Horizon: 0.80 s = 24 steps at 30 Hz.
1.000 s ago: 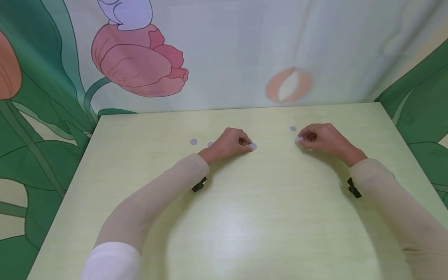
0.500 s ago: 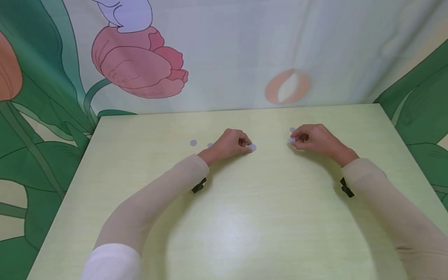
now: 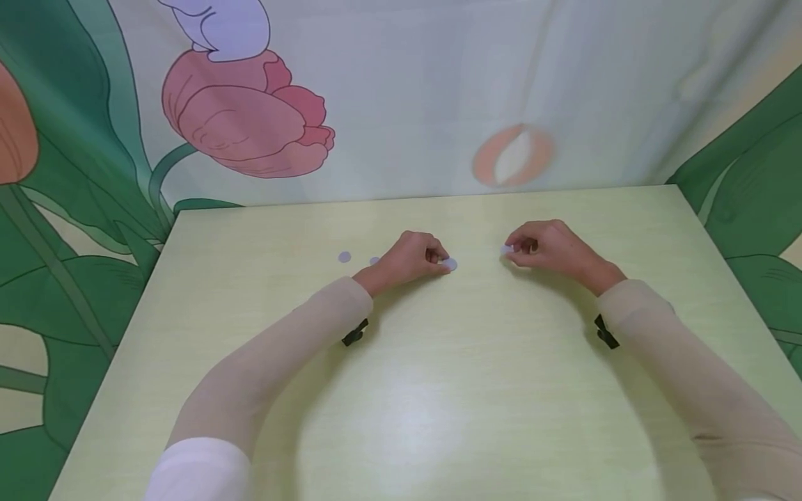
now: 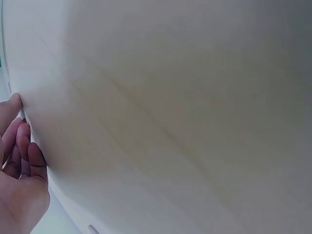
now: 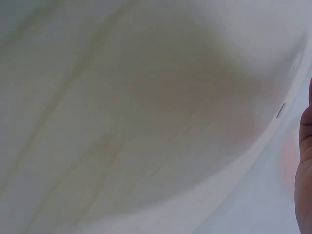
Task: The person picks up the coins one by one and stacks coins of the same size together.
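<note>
Near the middle of the far half of the table, my left hand point(image 3: 413, 256) pinches a small pale lilac disc point(image 3: 450, 264) between thumb and fingertips, low at the tabletop. My right hand point(image 3: 554, 249) holds a similar disc point(image 3: 507, 249) by its edge, to the right of the first. A short gap lies between the two held discs. In the left wrist view my left hand point(image 4: 24, 161) shows its curled fingers at the left edge. Only part of my right hand point(image 5: 304, 165) appears in the right wrist view, its fingertips out of frame.
Two more lilac discs lie left of my left hand: one whole disc point(image 3: 344, 257) and one disc point(image 3: 374, 261) partly covered by the wrist. A pale wooden table point(image 3: 401, 390) spreads below. Behind its far edge hangs a printed curtain point(image 3: 401, 104).
My right hand has slid left with its disc, toward the left hand. The loose disc behind it is now hidden by that hand. My left hand stays in place.
</note>
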Tool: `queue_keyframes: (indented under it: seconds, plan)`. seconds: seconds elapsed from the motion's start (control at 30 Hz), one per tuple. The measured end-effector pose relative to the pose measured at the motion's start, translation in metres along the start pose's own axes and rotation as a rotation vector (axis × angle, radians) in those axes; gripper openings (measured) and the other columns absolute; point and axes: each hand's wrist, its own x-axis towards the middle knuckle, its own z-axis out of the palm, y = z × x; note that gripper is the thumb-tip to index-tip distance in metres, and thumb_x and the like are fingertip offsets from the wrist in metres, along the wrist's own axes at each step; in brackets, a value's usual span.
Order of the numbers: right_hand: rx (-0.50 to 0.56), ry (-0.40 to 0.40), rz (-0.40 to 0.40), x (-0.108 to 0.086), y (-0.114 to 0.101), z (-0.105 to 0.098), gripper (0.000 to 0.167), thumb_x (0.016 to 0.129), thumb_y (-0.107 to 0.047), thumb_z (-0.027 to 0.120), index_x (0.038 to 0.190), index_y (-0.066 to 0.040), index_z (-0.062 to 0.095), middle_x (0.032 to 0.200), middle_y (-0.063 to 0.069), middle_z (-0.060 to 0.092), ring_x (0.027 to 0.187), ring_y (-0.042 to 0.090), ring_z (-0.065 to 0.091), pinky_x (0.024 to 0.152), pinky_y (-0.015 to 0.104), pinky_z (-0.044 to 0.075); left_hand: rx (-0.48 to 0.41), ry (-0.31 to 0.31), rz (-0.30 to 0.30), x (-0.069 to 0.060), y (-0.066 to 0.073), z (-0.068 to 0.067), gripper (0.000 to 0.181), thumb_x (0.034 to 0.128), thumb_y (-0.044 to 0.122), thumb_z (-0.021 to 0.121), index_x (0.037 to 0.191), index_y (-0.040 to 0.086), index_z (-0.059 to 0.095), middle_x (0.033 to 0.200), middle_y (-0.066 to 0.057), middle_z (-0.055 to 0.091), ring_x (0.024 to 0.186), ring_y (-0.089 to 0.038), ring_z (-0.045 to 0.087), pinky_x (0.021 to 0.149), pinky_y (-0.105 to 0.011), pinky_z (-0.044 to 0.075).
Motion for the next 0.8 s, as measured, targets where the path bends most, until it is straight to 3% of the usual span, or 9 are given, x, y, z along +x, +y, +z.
queue_keyframes:
  seconds: [0.4, 0.8]
  plan:
    - [0.029, -0.020, 0.030, 0.006, -0.002, 0.006, 0.014, 0.085, -0.013, 0.082, 0.098, -0.010, 0.077, 0.086, -0.003, 0.071, 0.078, 0.011, 0.063, 0.073, 0.024, 0.053, 0.008, -0.012, 0.006, 0.003, 0.001, 0.000, 0.021, 0.0887, 0.020, 0.081, 0.103, 0.005, 0.079, 0.084, -0.003, 0.066, 0.079, -0.014, 0.055, 0.071, -0.021, 0.043]
    - [0.025, -0.033, -0.075, 0.018, -0.008, 0.019, 0.014, 0.086, -0.015, 0.081, 0.097, -0.008, 0.077, 0.084, -0.002, 0.070, 0.076, 0.012, 0.062, 0.071, 0.025, 0.051, 0.021, -0.011, -0.005, 0.002, -0.001, 0.001, 0.021, 0.0887, 0.020, 0.081, 0.103, 0.005, 0.079, 0.084, -0.003, 0.066, 0.079, -0.014, 0.055, 0.071, -0.020, 0.043]
